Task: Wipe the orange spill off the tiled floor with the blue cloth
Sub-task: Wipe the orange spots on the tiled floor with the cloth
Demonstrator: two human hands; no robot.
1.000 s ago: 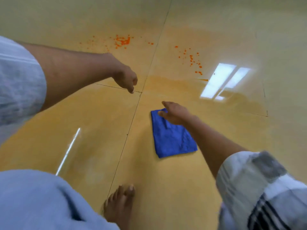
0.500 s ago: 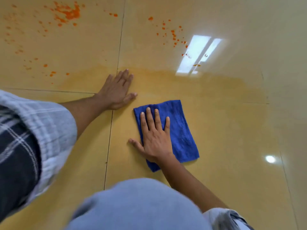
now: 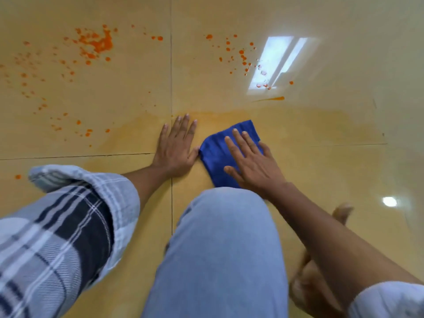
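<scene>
On the tiled floor (image 3: 321, 180), just past the bent knee (image 3: 220, 237), the blue cloth (image 3: 215, 161) lies flat under the right hand (image 3: 252, 164). Its fingers are straight and spread, pressing down, not curled round the cloth, likely so it can slide. Just to the left, the left hand (image 3: 175, 148) lies flat on bare floor, holding nothing, probably to prop the person up. Far off, orange spill (image 3: 98, 44) drops sit unwiped, with more on the right.

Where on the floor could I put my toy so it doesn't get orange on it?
The tiles right of the blue cloth and right hand look bare. Avoid the orange spill: drops crowd the far left, more dot the floor beside the window reflection.
</scene>
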